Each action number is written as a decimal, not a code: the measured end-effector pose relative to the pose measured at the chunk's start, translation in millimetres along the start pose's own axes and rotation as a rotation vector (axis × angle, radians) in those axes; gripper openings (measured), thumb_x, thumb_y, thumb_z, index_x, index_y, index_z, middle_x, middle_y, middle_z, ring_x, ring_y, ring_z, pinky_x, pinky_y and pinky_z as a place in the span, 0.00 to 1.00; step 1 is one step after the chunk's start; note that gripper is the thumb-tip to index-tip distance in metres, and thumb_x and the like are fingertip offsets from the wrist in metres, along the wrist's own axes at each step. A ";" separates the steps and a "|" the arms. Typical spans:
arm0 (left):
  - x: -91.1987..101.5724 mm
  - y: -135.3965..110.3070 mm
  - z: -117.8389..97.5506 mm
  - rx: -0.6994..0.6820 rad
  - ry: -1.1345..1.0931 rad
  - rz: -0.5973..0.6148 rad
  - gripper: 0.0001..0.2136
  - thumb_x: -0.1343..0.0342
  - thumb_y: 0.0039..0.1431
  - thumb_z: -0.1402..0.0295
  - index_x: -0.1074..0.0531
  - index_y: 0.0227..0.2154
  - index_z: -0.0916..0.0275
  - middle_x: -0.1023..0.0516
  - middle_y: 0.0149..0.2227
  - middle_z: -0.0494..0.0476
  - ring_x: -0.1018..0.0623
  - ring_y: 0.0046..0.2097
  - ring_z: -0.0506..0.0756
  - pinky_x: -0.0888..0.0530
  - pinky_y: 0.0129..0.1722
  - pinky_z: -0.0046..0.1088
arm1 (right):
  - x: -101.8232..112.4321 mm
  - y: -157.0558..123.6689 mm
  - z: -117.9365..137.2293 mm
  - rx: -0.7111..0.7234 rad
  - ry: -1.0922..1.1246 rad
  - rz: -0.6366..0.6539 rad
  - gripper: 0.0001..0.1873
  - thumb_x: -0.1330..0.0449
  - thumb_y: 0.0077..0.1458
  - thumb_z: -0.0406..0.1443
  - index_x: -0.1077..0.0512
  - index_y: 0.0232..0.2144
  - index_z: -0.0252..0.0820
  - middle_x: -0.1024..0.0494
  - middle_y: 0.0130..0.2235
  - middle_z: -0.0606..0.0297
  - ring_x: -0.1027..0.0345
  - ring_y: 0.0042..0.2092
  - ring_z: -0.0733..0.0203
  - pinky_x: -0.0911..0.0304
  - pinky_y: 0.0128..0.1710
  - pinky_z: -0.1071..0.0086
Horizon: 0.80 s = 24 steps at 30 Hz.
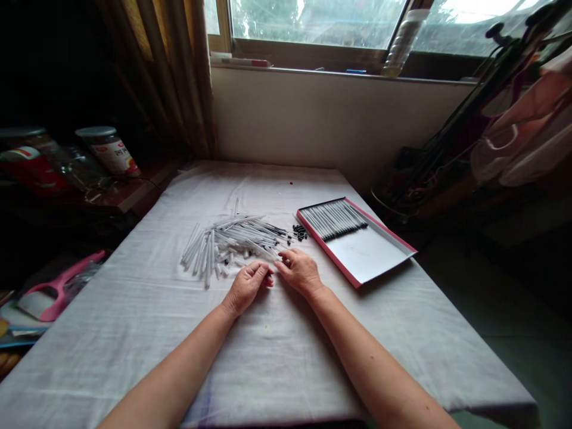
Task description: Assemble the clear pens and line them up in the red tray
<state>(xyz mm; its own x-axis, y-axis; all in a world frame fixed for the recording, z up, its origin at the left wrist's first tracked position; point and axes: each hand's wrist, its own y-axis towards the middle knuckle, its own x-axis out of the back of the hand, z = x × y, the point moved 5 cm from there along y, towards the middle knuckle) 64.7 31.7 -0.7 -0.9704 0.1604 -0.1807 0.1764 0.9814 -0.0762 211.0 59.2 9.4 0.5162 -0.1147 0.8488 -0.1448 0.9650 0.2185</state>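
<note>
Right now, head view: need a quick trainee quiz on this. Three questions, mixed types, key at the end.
1. Which hand is nearer the shallow tray?
2. True or false: every slim stick in view lies inside the tray.
3. What colour are the small pieces between the loose pile and the tray? a) red b) black c) white

Key
1. The right hand.
2. False: a row lies in the tray, but the loose pile is on the cloth.
3. b) black.
</note>
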 end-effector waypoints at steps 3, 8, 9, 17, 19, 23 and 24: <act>-0.1 -3.0 -0.9 0.006 0.025 0.030 0.19 0.37 0.46 0.49 0.25 0.27 0.64 0.25 0.23 0.51 0.26 0.26 0.49 0.28 0.30 0.24 | -3.8 3.4 7.4 -0.005 -0.098 0.023 0.10 0.41 0.55 0.41 0.24 0.39 0.46 0.22 0.40 0.61 0.30 0.41 0.57 0.39 0.36 0.69; 3.9 -5.0 -0.1 0.022 -0.024 -0.039 0.18 0.34 0.45 0.53 0.25 0.30 0.63 0.24 0.25 0.52 0.25 0.27 0.49 0.28 0.31 0.23 | -4.8 2.3 6.5 -0.006 -0.125 0.014 0.10 0.45 0.59 0.39 0.25 0.38 0.44 0.23 0.40 0.59 0.30 0.41 0.56 0.40 0.36 0.69; 4.5 -5.2 -0.3 0.020 -0.028 -0.049 0.18 0.34 0.45 0.54 0.25 0.31 0.63 0.24 0.26 0.52 0.25 0.27 0.48 0.28 0.31 0.23 | -4.2 0.5 5.2 -0.004 -0.110 0.003 0.10 0.46 0.59 0.39 0.25 0.37 0.44 0.22 0.40 0.59 0.30 0.41 0.56 0.40 0.37 0.68; 16.0 -1.0 4.0 0.012 -0.020 -0.213 0.24 0.35 0.43 0.54 0.30 0.40 0.63 0.24 0.34 0.53 0.23 0.29 0.49 0.26 0.25 0.23 | -0.5 -27.0 -4.3 0.005 0.126 -0.118 0.07 0.44 0.57 0.35 0.26 0.36 0.42 0.22 0.36 0.62 0.31 0.33 0.61 0.38 0.36 0.70; 18.7 -1.5 5.7 -0.035 0.065 -0.241 0.23 0.38 0.47 0.52 0.31 0.40 0.63 0.25 0.34 0.53 0.23 0.29 0.50 0.27 0.22 0.23 | -0.8 -34.3 -3.1 0.035 0.172 -0.148 0.06 0.43 0.56 0.35 0.26 0.35 0.43 0.23 0.35 0.63 0.31 0.31 0.62 0.38 0.36 0.70; 14.7 -13.4 -8.0 -0.392 0.537 -0.238 0.12 0.47 0.58 0.58 0.29 0.36 0.62 0.23 0.31 0.54 0.22 0.30 0.53 0.25 0.30 0.30 | -0.9 -45.5 1.9 0.075 0.198 -0.168 0.05 0.43 0.56 0.34 0.26 0.33 0.43 0.24 0.33 0.64 0.32 0.30 0.63 0.38 0.34 0.71; 9.9 -19.3 -14.2 -0.537 0.697 -0.224 0.10 0.47 0.60 0.61 0.27 0.37 0.61 0.22 0.33 0.56 0.22 0.35 0.54 0.24 0.36 0.33 | -0.9 -47.5 3.9 0.093 0.198 -0.162 0.05 0.43 0.56 0.35 0.27 0.34 0.43 0.24 0.33 0.64 0.32 0.30 0.63 0.38 0.34 0.71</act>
<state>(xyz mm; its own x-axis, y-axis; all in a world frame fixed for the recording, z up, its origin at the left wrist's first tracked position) 49.4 15.8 12.9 -0.8836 -0.1836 0.4308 0.0405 0.8865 0.4609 214.1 12.5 0.1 0.6926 -0.2086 0.6905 -0.1189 0.9112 0.3945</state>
